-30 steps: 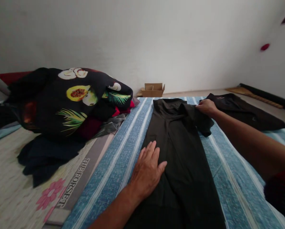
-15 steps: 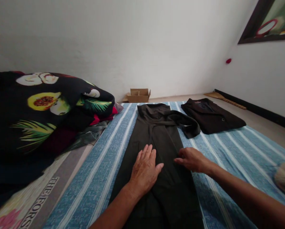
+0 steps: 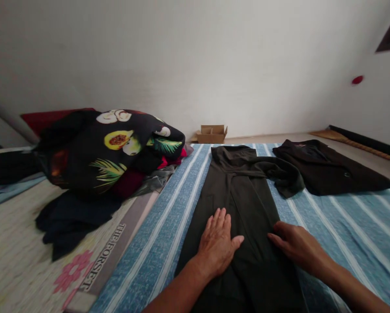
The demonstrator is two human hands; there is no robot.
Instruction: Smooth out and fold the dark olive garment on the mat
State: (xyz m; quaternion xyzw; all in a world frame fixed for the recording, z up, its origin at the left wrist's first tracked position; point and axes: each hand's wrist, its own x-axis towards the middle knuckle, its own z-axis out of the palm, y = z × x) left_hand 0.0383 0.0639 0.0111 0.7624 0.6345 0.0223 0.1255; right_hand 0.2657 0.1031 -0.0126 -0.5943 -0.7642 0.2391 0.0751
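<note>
Blue striped sheet (image 3: 169,226) spread on floor, dark trousers (image 3: 243,204) laid lengthwise. Left hand (image 3: 219,245), right hand (image 3: 297,245) pressed flat, open, nothing gripped. Creases best smoothed outward, edges kept aligned.

dim, soft indoor light | faint shadows | edges stretched | slight blur

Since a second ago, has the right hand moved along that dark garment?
Yes. The right hand has come back from the dark garment's far end near the cardboard box toward the left hand.
</note>
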